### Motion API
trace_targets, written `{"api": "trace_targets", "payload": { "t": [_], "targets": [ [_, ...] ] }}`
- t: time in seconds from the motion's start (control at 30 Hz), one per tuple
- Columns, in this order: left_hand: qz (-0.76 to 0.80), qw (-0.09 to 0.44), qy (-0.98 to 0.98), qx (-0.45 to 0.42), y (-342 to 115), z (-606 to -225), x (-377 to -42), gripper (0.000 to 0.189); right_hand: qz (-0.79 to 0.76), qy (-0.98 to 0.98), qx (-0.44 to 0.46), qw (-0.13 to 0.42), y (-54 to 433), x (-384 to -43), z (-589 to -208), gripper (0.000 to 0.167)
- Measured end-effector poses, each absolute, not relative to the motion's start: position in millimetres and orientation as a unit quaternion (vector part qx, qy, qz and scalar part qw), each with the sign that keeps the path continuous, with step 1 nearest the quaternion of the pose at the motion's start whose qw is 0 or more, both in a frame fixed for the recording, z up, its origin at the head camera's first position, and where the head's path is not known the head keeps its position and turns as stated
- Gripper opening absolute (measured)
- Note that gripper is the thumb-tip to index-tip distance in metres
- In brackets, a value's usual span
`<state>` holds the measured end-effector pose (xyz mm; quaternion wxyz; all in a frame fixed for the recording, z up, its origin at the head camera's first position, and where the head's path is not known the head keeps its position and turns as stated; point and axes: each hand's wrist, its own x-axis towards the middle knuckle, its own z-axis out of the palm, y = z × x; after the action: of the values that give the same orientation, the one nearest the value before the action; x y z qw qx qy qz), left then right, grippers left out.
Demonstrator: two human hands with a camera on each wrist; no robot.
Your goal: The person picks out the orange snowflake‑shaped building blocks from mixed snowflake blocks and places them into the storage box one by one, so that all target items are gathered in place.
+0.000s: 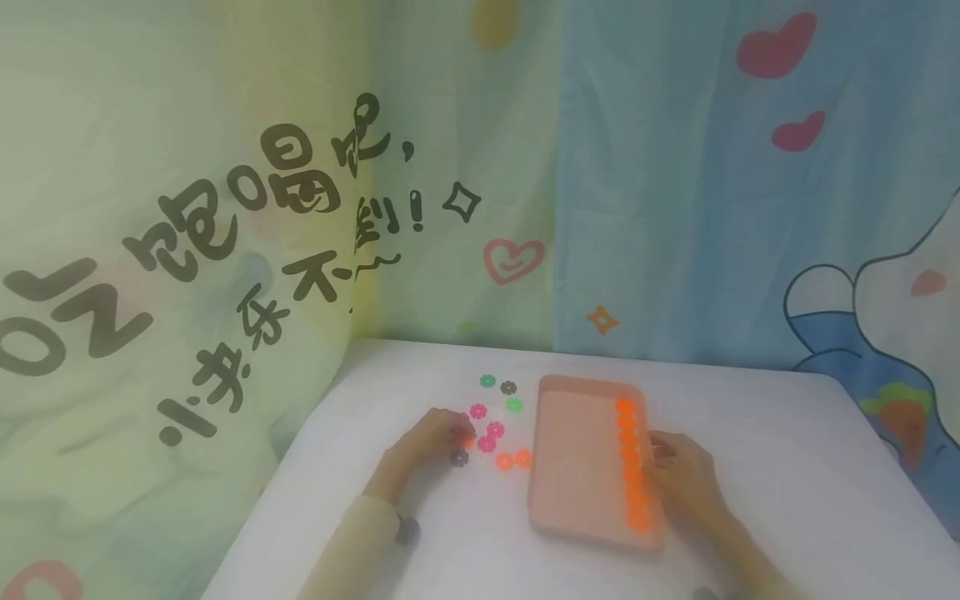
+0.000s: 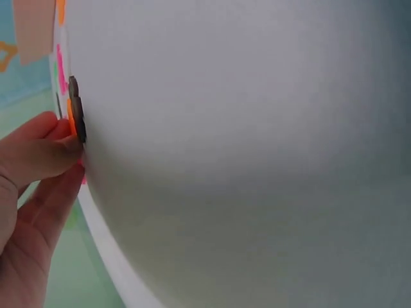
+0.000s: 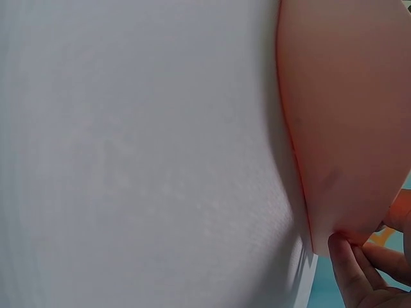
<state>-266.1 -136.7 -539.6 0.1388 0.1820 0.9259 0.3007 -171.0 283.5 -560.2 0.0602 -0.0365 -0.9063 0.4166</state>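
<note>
My left hand [image 1: 435, 435] is low over the table among loose flower-shaped plastic discs. Its thumb and fingers pinch an orange flower-shaped disc [image 1: 467, 439], partly hidden by the fingertips. Right beside it is a dark disc [image 2: 78, 112], which also shows in the head view. A pink tray [image 1: 577, 467] lies on the table, with several orange discs [image 1: 631, 454] in a row along its right side. My right hand [image 1: 684, 473] grips that side, one finger against the outer wall [image 3: 340, 192] and another digit at the rim.
Between the left hand and the tray lie pink discs [image 1: 487, 443] and two orange ones [image 1: 513, 459]. Farther back are green [image 1: 487, 381] and dark [image 1: 508, 387] discs. Printed curtains [image 1: 660, 208] hang behind the white table [image 1: 787, 467] and along its left.
</note>
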Motion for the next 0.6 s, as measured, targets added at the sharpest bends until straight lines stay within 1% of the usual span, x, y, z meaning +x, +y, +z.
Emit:
{"api": "trace_targets", "payload": {
  "t": [0.2, 0.43, 0.6],
  "targets": [
    [0.302, 0.136, 0.930, 0.160, -133, -539, -266, 0.029, 0.408, -0.910, -0.038, 0.062, 287, -176, -565, 0.053],
    [0.256, 0.136, 0.944, 0.160, -131, -536, -268, 0.038, 0.424, -0.902, -0.024, 0.074, 290, -177, -574, 0.051],
    [0.234, 0.140, 0.947, 0.168, -128, -537, -273, 0.037, 0.424, -0.903, -0.038, 0.061, 291, -178, -578, 0.052]
  ]
}}
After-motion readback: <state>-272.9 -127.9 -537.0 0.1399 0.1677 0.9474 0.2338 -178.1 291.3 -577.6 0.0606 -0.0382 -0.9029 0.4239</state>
